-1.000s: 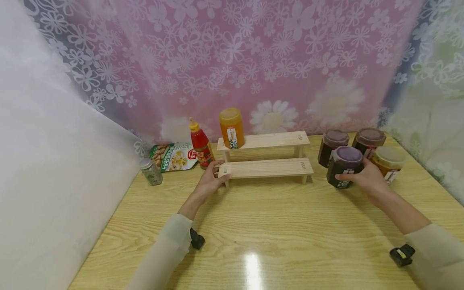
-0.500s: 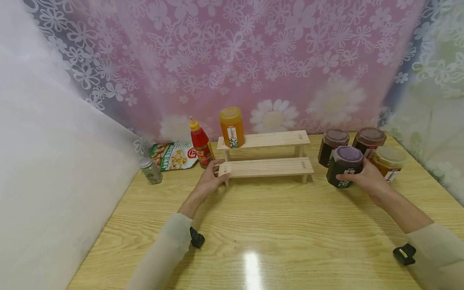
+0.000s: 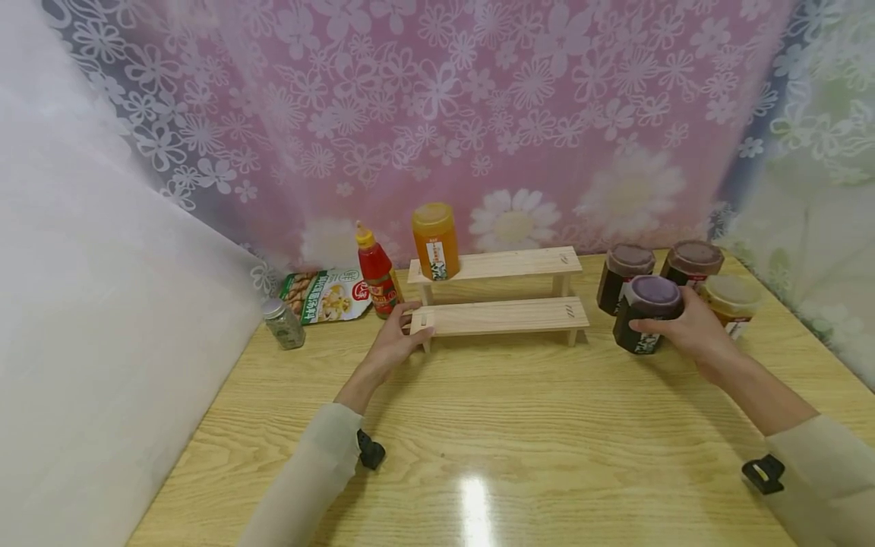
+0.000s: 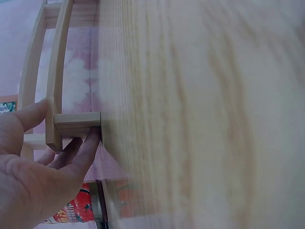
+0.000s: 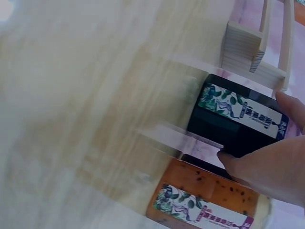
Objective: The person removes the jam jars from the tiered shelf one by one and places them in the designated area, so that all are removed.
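My left hand [image 3: 398, 339] grips the left end of a two-tier wooden shelf [image 3: 506, 316], thumb on the lower board and fingers round behind its leg [image 4: 77, 119]. With my right hand [image 3: 700, 334] I hold a dark jar with a purple lid [image 3: 649, 313], thumb across its front; its white label [image 5: 243, 110] shows in the right wrist view. The jar stands upright, right of the shelf. Close behind it are two more dark jars [image 3: 625, 275] [image 3: 690, 266]. An amber jar with a pale lid [image 3: 731, 298] is partly hidden by my right hand.
An orange-yellow jar [image 3: 435, 243] stands on the upper board's left end. Left of the shelf are a red sauce bottle with a yellow cap [image 3: 378, 273], a green-and-white food packet [image 3: 335, 296] and a small spice jar [image 3: 284, 325]. A floral curtain [image 3: 437, 114] hangs behind the table.
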The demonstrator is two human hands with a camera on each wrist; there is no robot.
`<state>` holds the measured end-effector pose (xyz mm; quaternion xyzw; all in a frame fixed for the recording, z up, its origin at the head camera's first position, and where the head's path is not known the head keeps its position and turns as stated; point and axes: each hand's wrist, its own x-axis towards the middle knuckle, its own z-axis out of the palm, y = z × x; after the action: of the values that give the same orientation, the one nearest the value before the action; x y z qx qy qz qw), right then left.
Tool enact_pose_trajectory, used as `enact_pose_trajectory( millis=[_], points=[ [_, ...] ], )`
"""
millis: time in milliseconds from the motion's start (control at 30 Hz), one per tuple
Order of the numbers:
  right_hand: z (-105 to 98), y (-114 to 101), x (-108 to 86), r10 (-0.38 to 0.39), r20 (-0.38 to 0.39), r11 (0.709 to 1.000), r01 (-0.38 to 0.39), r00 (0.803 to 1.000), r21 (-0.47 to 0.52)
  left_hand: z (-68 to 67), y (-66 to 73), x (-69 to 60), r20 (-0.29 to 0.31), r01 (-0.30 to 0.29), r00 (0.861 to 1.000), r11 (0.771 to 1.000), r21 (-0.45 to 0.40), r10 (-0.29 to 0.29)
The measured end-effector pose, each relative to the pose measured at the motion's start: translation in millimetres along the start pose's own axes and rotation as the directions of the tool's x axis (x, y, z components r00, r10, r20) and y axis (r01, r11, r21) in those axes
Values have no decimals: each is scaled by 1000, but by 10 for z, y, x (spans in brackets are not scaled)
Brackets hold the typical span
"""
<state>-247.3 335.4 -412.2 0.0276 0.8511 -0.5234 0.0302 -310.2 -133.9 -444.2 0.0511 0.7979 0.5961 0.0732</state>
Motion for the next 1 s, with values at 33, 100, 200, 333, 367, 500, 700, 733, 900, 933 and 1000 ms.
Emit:
enact_pose_trajectory(
  millis=[33,100,200,333,367,500,700,733,900,933,1000],
  points=[
    [-5,-13,1,-2,-6,1000,1,1000,-10,-1,-3,1,0,-1,1000,1000,1,1],
    [-18,-36,4,-10,-24,999,9,1000,-34,-3,-6,3,1,-1,1000,1000,4,1],
    [-33,-78,9,-33,-45,998,30,998,-58,-3,-8,0,-1,2,1000,1000,11,-2],
    [-61,-144,17,-45,-47,997,42,998,-64,-4,1,-8,-3,1,1000,1000,7,-1],
    [-70,-164,18,-42,-45,998,40,998,-54,-5,3,-10,-3,1,1000,1000,3,-1],
    [-119,-254,16,-46,-46,999,45,998,-16,-3,5,-11,1,-6,1000,1000,-1,6],
    [-178,-352,-6,-56,-58,998,56,997,-4,6,11,-6,0,-10,1000,1000,4,10],
    [-188,-362,-9,-64,-66,998,64,996,0,7,13,-7,0,-9,1000,1000,5,9],
    [-243,-430,-14,-121,-88,989,127,989,76,7,10,-3,3,0,1000,1000,2,0],
    [-247,-452,-11,-127,-89,986,135,988,95,7,6,1,3,3,1000,1000,-1,-3],
    [-238,-505,-2,-129,-83,984,138,988,112,4,0,4,3,7,1000,1000,-7,-7]
  ],
)
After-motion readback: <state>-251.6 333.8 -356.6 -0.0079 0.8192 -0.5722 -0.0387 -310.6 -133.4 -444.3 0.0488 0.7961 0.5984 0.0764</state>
